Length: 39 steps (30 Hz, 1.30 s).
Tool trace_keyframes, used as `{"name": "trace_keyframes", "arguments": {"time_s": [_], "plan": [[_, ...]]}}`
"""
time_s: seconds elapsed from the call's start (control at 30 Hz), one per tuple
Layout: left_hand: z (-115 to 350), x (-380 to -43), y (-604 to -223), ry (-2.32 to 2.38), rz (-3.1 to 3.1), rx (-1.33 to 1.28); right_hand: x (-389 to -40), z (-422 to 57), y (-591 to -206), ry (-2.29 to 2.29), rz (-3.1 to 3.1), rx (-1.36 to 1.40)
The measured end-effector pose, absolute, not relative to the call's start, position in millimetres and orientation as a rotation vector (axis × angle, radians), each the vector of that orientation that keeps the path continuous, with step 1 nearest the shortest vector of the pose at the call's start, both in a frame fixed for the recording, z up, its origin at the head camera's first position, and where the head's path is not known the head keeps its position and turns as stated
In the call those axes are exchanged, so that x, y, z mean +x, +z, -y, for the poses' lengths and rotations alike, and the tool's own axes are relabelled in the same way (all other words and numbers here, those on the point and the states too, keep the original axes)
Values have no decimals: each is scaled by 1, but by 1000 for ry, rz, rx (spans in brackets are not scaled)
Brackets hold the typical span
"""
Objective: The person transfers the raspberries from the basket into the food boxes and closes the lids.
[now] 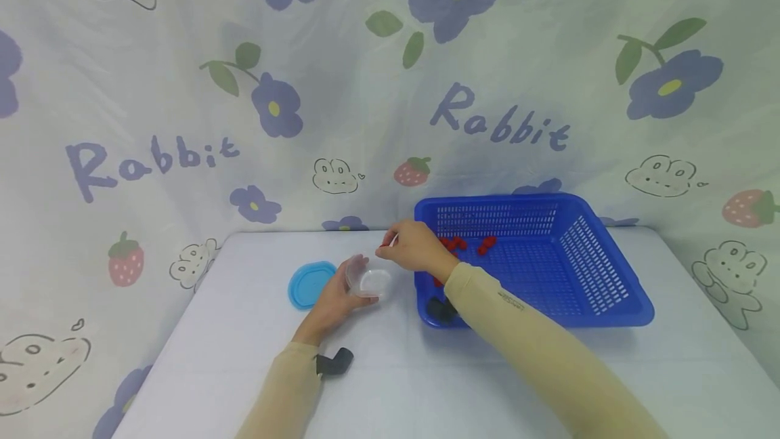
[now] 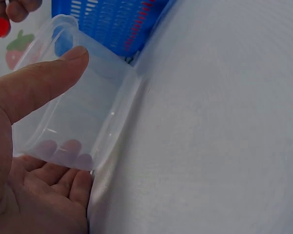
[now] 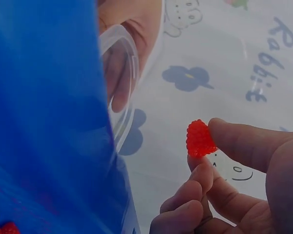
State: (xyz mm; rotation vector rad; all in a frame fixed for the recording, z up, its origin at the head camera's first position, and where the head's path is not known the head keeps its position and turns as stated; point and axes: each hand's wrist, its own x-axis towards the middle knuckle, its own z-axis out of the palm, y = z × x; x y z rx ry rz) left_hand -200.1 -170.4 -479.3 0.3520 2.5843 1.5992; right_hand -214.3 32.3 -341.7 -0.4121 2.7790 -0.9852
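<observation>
Between thumb and fingertips my right hand (image 1: 414,246) pinches a red raspberry (image 3: 200,139), just above and to the right of a clear plastic cup (image 2: 95,92). My left hand (image 1: 337,298) holds that cup on the table, thumb on one side and fingers round the other; no berry shows inside it. Under my right forearm lies the left end of a blue basket (image 1: 542,317), where several more raspberries (image 1: 487,244) rest on the bottom. My right forearm hides part of them.
A light blue round lid (image 1: 311,284) lies on the white table (image 1: 390,385), left of the cup. Behind the table hangs a white cloth (image 1: 341,100) printed with flowers and rabbits. The basket's raised rim stands close to the cup's right.
</observation>
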Motion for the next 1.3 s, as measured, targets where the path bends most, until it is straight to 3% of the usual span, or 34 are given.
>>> {"name": "trace_keyframes", "arguments": {"time_s": [0.3, 0.6, 1.3], "plan": [[170, -199, -475, 1607, -2557, 366, -226, -23, -342, -755, -2810, -457], [163, -186, -447, 1625, -2498, 392, -232, -16, -342, -641, -2783, -453], [165, -188, -451, 1626, -2480, 361, -231, -13, -342, -675, -2724, -453]]}}
